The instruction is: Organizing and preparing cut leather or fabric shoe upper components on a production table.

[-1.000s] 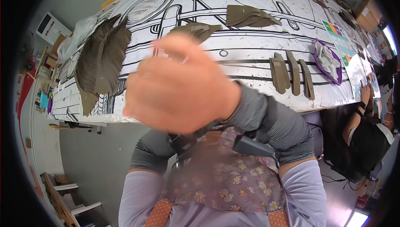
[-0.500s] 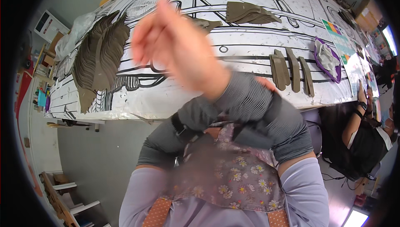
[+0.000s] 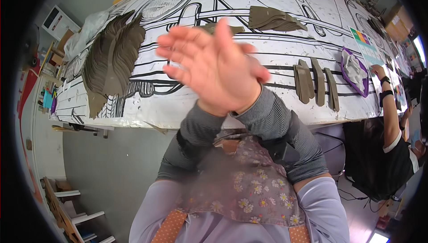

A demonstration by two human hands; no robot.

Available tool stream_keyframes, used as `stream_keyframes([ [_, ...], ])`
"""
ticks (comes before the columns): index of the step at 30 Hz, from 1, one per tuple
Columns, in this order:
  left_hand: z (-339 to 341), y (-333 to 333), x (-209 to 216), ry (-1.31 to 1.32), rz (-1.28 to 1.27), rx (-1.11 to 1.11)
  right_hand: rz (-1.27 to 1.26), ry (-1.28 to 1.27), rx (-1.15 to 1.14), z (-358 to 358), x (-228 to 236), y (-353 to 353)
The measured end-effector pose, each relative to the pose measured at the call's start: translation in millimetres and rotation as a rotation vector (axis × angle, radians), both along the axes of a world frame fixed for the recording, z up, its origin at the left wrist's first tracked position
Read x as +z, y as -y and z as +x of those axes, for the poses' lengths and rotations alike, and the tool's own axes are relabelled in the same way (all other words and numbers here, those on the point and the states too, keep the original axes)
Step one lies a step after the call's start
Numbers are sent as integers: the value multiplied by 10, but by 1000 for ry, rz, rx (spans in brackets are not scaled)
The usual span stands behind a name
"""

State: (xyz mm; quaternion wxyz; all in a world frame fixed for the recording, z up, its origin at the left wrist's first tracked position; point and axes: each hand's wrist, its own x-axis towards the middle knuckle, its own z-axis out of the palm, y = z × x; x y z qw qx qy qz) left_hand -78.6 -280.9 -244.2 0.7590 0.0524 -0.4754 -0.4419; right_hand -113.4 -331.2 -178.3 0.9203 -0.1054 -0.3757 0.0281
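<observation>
My forearms, in grey striped sleeves, cross at the wrists above the table's near edge. My right hand (image 3: 209, 67) lies in front with its palm turned toward me. Its fingers spread to the left, its thumb points up, and it holds nothing. Most of my left hand (image 3: 261, 71) is hidden behind the right one. Only a few of its fingertips show past the right hand's right side, slightly blurred and bent. Whether it grips the right hand or only lies against it, I cannot tell. Below the crossed hands no tool shows.
A large fanned pile of brown strips (image 3: 111, 58) lies left on the table drawn with black lines (image 3: 160, 107). A smaller pile (image 3: 274, 18) lies farther back. Several short strips (image 3: 317, 82) and a purple-rimmed tray (image 3: 365, 92) lie right. Another person's arm (image 3: 388, 109) reaches in beyond.
My right hand has come down and turned, its palm now facing me with fingers spread. My left fingertips have moved from beside the right forearm up to the right hand.
</observation>
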Motion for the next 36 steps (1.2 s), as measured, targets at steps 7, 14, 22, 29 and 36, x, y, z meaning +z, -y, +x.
stream_keyframes([
  [7,470,-382,586,-228,-304,-96,-901,-128,-750,-491,-135,88],
  [14,-115,-270,884,275,-25,1397,-773,-389,-1114,-278,76,264],
  [22,328,-176,617,913,267,1551,-1230,73,-1530,-560,-61,-93],
  [29,-89,-159,383,1140,473,705,-2194,518,-1427,-546,14,48],
  [36,-81,-342,601,1686,310,1197,-2134,435,-1745,-379,134,444],
])
